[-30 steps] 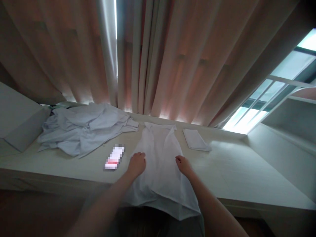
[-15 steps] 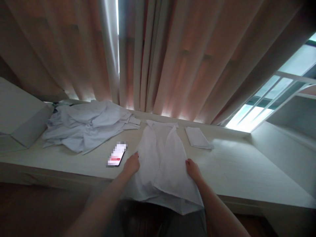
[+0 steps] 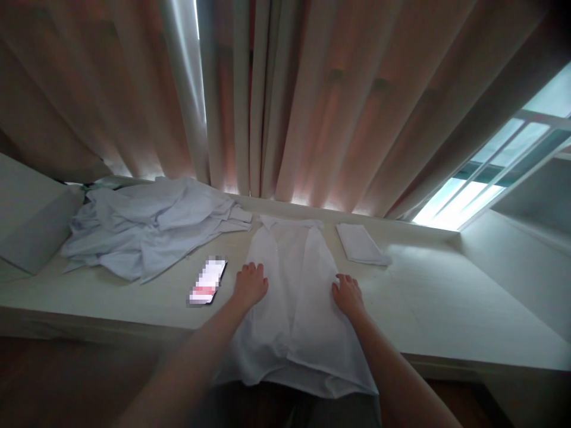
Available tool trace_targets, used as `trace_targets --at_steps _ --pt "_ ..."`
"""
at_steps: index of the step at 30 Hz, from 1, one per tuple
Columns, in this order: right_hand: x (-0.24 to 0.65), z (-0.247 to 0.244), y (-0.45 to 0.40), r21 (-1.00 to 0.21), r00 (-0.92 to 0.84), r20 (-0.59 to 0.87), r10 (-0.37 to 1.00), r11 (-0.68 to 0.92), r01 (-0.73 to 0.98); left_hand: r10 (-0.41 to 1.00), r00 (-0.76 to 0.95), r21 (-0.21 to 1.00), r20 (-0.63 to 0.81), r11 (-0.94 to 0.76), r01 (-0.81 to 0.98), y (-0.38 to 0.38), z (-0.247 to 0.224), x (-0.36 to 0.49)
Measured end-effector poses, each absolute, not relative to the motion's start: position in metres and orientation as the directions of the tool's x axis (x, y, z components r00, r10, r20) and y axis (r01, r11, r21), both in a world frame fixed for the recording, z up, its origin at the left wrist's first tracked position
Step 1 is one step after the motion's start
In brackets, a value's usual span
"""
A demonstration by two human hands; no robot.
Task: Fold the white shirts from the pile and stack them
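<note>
A white shirt (image 3: 294,297), its two front panels parted down the middle, lies spread on the pale tabletop (image 3: 428,309) with its lower hem hanging over the near edge. On its left side rests my left hand (image 3: 251,284), fingers slightly bent and apart on the cloth. At the opposite side edge, my right hand (image 3: 349,294) touches the fabric with its thumb and fingers apart. Neither hand grips the cloth.
Left of the shirt lies a phone (image 3: 208,281) with a lit, blurred screen. Behind it is a crumpled heap of white clothing (image 3: 151,220), beside a white box-like panel (image 3: 31,214). A folded white cloth (image 3: 360,243) sits at right. Curtains (image 3: 339,107) hang behind.
Both hands have loosened from the shirt's side edges. My left hand has moved up and inward onto the cloth; my right has shifted slightly up. The view has moved a little.
</note>
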State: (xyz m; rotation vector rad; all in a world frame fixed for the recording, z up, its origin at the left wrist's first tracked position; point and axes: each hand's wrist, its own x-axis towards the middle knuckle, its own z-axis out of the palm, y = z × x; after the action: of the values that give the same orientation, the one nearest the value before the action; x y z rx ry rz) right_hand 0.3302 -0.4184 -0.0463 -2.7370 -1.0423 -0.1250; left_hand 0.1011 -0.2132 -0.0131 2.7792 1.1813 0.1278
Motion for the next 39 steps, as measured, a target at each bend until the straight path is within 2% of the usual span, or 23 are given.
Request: trace_targets --at_steps 4,9,15,18,23,26,29,31,35,37,39 --pt "0.326 -0.047 -0.37 -0.17 0.613 0.096 0.785 -0.594 0.787 0.639 0.768 0.18 0.045 -0.762 0.622 -0.206 -0.022 0.137" --pt "0.341 -0.067 -0.311 -0.155 0.549 0.03 0.835 -0.539 0.828 0.633 0.772 0.205 0.062 -0.765 0.611 -0.176 -0.046 0.181" --pt "0.378 -0.088 -0.253 -0.17 0.619 0.128 0.775 -0.598 0.784 0.685 0.729 0.236 0.012 -0.71 0.663 -0.13 -0.064 0.239" --pt "0.397 -0.095 -0.233 -0.187 0.656 0.126 0.744 -0.632 0.752 0.698 0.716 0.245 0.001 -0.694 0.677 -0.106 -0.074 0.261" --pt "0.421 -0.106 -0.213 -0.229 0.71 0.115 0.695 -0.677 0.7 0.681 0.732 0.251 0.015 -0.711 0.657 -0.085 -0.088 0.283" --pt "0.426 -0.106 -0.207 -0.259 0.725 0.16 0.67 -0.68 0.686 0.653 0.755 0.262 0.058 -0.74 0.62 -0.087 -0.086 0.293" --pt "0.424 -0.1 -0.202 -0.262 0.648 0.267 0.713 -0.593 0.761 0.582 0.801 0.275 0.141 -0.8 0.533 -0.099 -0.079 0.305" --pt "0.419 -0.097 -0.199 -0.265 0.526 0.29 0.8 -0.461 0.847 0.513 0.842 0.279 0.169 -0.844 0.459 -0.108 -0.077 0.312" --pt "0.413 -0.102 -0.202 -0.326 0.254 0.178 0.951 -0.187 0.927 0.407 0.913 0.305 0.033 -0.874 0.378 -0.118 -0.082 0.317" --pt "0.415 -0.104 -0.205 -0.358 0.263 0.164 0.951 -0.191 0.914 0.37 0.929 0.325 0.006 -0.879 0.348 -0.116 -0.084 0.316" --pt "0.419 -0.104 -0.207 -0.36 0.345 0.188 0.92 -0.262 0.895 0.37 0.927 0.32 0.061 -0.887 0.333 -0.112 -0.084 0.314"
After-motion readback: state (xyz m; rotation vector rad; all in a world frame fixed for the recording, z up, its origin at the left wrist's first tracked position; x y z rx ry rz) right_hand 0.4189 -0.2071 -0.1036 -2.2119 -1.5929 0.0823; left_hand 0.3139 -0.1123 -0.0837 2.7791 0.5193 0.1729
